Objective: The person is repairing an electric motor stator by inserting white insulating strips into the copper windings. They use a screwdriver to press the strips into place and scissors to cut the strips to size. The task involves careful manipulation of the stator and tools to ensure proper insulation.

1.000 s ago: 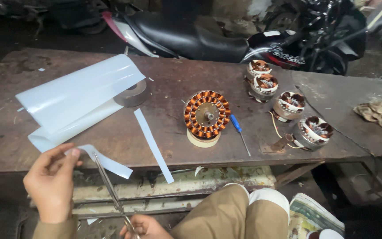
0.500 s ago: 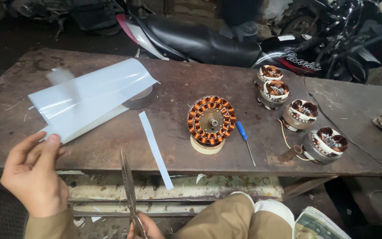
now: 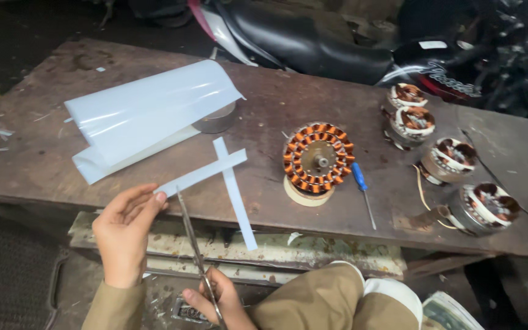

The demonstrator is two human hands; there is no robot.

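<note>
I am cutting strips of white insulation sheet. My left hand (image 3: 124, 235) pinches one end of a narrow white strip (image 3: 206, 172), fingers closed on it at the desk's near edge. My right hand (image 3: 215, 299) has its grip clenched around the handles of the scissors (image 3: 192, 235), whose closed blades point toward 12 o'clock, their tips just beside the held strip. The strip runs off toward 2 o'clock across the wooden desk (image 3: 276, 104) and lies over a second loose strip (image 3: 234, 192) that hangs off the near edge.

As I judge it, the next move calls for opening the blades and lining them square on the strip while my left hand keeps it taut.

Counting: two cut strips, one large curled white sheet (image 3: 148, 113) at 11 o'clock of my hands, one metal disc (image 3: 218, 119) under its edge. One large copper-wound stator (image 3: 318, 160) at the centre, four smaller wound stators (image 3: 447, 156) at 2 o'clock, one blue-handled screwdriver (image 3: 362, 186), one pair of scissors.
</note>
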